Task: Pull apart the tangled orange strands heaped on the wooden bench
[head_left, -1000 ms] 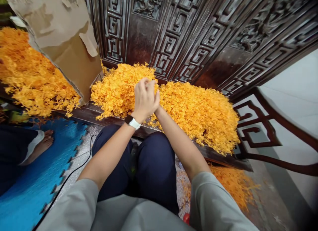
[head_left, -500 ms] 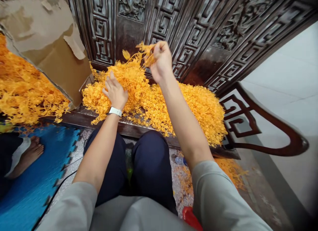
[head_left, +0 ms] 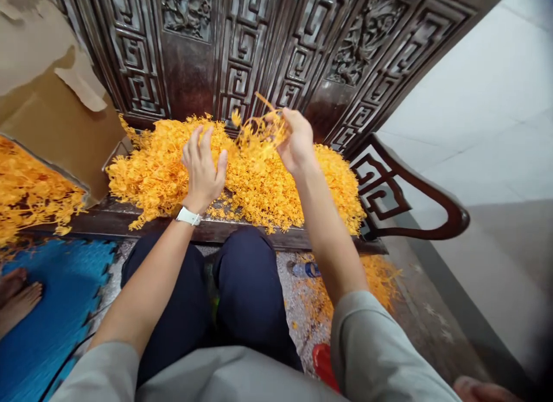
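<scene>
My right hand point(head_left: 296, 140) is closed on a small bunch of orange-yellow sprigs point(head_left: 261, 134), thin stems with fine, frilly heads, held up above the bench. Beneath it spreads a heap of the same sprigs point(head_left: 276, 194). My left hand point(head_left: 202, 171), with a white watch strap at the wrist, is open, fingers spread, over the inner side of a second heap point(head_left: 147, 166) on the left. Nothing shows in its grasp; whether the palm touches the sprigs cannot be seen.
A torn cardboard box point(head_left: 56, 120) stands on the left, with more orange sprigs point(head_left: 34, 189) beside it. The dark carved backrest point(head_left: 190, 74) rises behind, and a curved armrest point(head_left: 458, 220) juts out right. Below are a blue mat point(head_left: 64, 292), another person's foot point(head_left: 26, 304) and a plastic bottle point(head_left: 305, 269).
My right hand has come down and slightly right with the bunch. My left hand has lifted off the left heap, fingers raised. The view has shifted to the right.
</scene>
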Available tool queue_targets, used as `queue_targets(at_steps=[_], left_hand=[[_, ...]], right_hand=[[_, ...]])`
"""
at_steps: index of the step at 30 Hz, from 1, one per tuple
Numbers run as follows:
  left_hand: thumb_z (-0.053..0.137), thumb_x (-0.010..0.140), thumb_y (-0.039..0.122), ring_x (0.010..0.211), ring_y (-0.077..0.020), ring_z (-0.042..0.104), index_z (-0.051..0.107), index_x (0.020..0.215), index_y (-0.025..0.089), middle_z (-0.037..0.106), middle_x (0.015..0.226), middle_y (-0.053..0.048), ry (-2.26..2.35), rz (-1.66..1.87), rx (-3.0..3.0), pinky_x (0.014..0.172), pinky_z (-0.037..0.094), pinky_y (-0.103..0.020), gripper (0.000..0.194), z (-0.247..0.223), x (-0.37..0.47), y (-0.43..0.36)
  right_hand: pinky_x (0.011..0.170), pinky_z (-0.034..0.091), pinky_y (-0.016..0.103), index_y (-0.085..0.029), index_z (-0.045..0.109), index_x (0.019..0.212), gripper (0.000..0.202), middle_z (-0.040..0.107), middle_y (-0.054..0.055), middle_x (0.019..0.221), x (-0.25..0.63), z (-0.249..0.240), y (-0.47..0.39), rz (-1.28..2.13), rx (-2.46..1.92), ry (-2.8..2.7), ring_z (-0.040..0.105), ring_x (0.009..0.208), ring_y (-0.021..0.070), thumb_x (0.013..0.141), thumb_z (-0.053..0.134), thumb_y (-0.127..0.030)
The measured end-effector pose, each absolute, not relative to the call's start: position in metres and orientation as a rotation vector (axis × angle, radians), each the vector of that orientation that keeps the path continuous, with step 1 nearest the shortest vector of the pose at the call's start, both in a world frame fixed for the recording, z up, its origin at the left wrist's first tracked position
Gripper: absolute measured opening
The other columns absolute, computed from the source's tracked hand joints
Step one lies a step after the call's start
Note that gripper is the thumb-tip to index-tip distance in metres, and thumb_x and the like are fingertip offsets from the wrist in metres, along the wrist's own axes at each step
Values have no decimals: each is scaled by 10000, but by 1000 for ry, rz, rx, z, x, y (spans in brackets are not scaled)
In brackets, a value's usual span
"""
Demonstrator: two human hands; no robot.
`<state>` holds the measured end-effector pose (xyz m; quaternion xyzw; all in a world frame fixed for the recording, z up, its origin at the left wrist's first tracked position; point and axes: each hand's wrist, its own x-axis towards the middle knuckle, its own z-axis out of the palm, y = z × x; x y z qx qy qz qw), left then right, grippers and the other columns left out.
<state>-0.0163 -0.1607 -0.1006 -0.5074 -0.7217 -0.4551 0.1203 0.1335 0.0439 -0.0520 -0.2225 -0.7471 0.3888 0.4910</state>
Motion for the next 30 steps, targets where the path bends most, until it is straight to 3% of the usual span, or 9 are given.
queue_targets(at_steps=[5,8,11,15,18,20,23,25,30], left_hand=[[527,1031,409,1548,-345,398,404,1669,271,442,1709,-136,-1963,-1172,-1869,1252,315,-528,665,-103,1,-151],[493,989,207,1374,-328,571,529,1595,280,665,1486,-124,-1939,-1087,-2078,1155,394,-508,612,-111,-1,-143],[466,944,99,1187,-311,662,663,1454,303,771,1234,-102,-1957,-1001,-2107,1100,396,-531,584,-118,-3,-141],[498,1013,213,1098,-322,683,743,1280,317,789,1093,-99,-2004,-974,-1962,1081,372,-586,377,-117,-3,-143],[493,1063,340,1031,-325,699,774,1148,306,787,970,-104,-2020,-942,-1945,1086,360,-606,296,-115,-5,-145],[500,1067,367,975,-316,711,785,1073,289,775,896,-107,-2013,-886,-2038,1078,376,-590,296,-117,-8,-144],[497,1065,333,879,-287,723,783,978,267,766,835,-95,-2002,-764,-2180,1016,425,-540,306,-121,-14,-141],[495,1062,310,844,-280,724,774,935,261,778,839,-92,-1996,-688,-2202,975,438,-524,311,-122,-15,-139],[498,1022,195,877,-280,730,770,949,263,814,918,-80,-1989,-725,-2226,973,425,-524,289,-115,4,-134]], right_hand=[[777,593,438,-227,698,1117,683,718,124,970,143,-85,-33,1255,-662,-1929,670,907,247,1006,371,-816],[842,593,430,-237,719,1138,697,726,118,1042,152,-92,-59,1502,-641,-1993,673,999,242,1013,348,-813],[848,595,396,-258,701,1117,547,723,96,1116,163,-103,-68,1533,-694,-1951,673,1074,233,972,539,-760],[808,611,391,-287,632,1169,485,705,90,1184,173,-120,-75,1458,-780,-1746,685,1085,239,862,760,-642],[708,591,373,-297,594,1151,496,678,73,1122,172,-133,-80,1504,-779,-1783,689,910,209,872,730,-683],[610,526,346,-295,569,1081,496,625,29,934,169,-140,-80,1529,-798,-1778,611,712,167,896,659,-747],[531,395,320,-283,515,899,522,429,-28,720,168,-146,-75,1380,-867,-1697,412,575,141,914,580,-801],[542,378,326,-279,487,836,521,384,-24,703,173,-144,-76,1197,-895,-1670,388,594,156,944,537,-787],[691,482,391,-286,555,831,409,545,37,790,194,-128,-105,695,-892,-1703,548,743,214,1026,515,-642]])
